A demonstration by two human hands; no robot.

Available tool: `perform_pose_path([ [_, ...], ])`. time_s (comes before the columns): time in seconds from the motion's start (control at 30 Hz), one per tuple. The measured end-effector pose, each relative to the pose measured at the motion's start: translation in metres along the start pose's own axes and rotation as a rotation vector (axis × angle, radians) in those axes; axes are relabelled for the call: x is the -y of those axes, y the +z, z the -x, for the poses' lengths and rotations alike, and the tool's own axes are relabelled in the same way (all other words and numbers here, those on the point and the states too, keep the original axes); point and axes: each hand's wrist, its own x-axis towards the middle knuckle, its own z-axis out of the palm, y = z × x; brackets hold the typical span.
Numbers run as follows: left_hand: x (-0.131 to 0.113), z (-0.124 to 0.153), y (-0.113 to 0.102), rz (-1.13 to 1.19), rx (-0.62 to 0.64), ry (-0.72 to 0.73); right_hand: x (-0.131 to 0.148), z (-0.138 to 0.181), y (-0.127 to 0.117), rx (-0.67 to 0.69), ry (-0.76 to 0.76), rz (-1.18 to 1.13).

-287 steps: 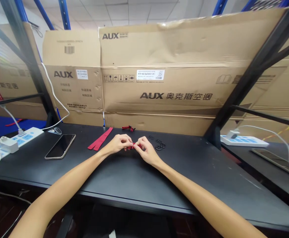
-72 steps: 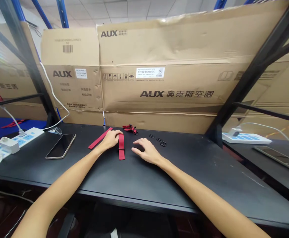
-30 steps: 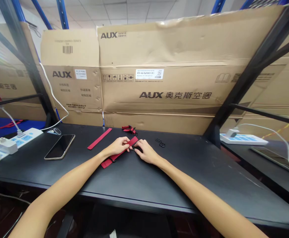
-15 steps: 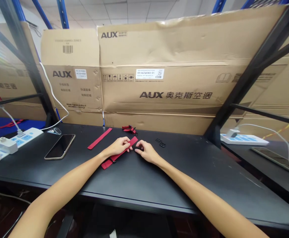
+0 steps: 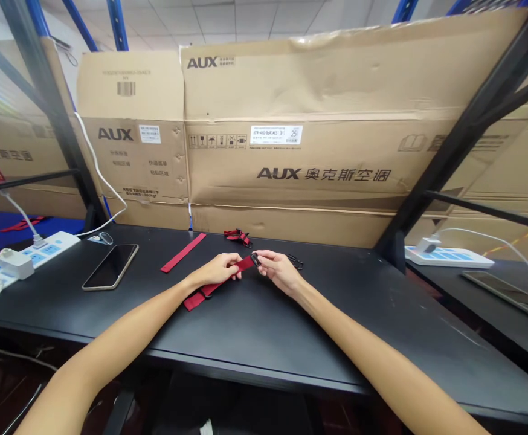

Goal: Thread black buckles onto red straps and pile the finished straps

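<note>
My left hand (image 5: pixel 217 270) rests on a red webbing strap (image 5: pixel 216 288) and holds it against the black table (image 5: pixel 336 326) with its fingers closed over the strap. The strap lies at a slant, with a black slider visible near its lower end. My right hand (image 5: pixel 278 270) pinches a small black buckle (image 5: pixel 255 260) at the strap's upper end. Behind that hand lie small black metal rings (image 5: pixel 295 261). A second, plain red strap (image 5: pixel 183 252) lies to the left, and a small red strap piece with black hardware (image 5: pixel 237 237) sits at the back.
Large AUX cardboard boxes (image 5: pixel 286 157) stand along the table's back, between dark shelf uprights. A smartphone (image 5: pixel 110 267) lies at the left, beyond it a white power strip (image 5: pixel 41 248). Another power strip (image 5: pixel 449 257) sits on a separate surface at the right.
My right hand has moved up and left from the table to pinch the black buckle at the strap's upper end. My left hand stays on the strap.
</note>
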Motion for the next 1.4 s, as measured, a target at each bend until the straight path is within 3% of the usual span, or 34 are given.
perform_pose_path([
  [0.37, -0.001, 0.002, 0.001, -0.073, 0.013, 0.035, -0.001, 0.005, 0.007, 0.092, 0.076, -0.034],
  [0.6, -0.004, 0.004, 0.014, 0.143, -0.032, 0.032, -0.007, 0.006, 0.01, 0.172, 0.053, 0.153],
  [0.83, -0.012, 0.006, 0.015, -0.098, -0.156, 0.09, -0.014, 0.003, 0.004, 0.142, 0.027, 0.206],
  [1.03, -0.006, 0.001, 0.012, 0.016, -0.09, 0.041, -0.017, 0.0, 0.003, 0.109, 0.007, 0.259],
  [1.4, 0.003, -0.005, 0.013, -0.079, -0.194, -0.058, -0.019, 0.001, 0.01, 0.043, -0.014, 0.283],
])
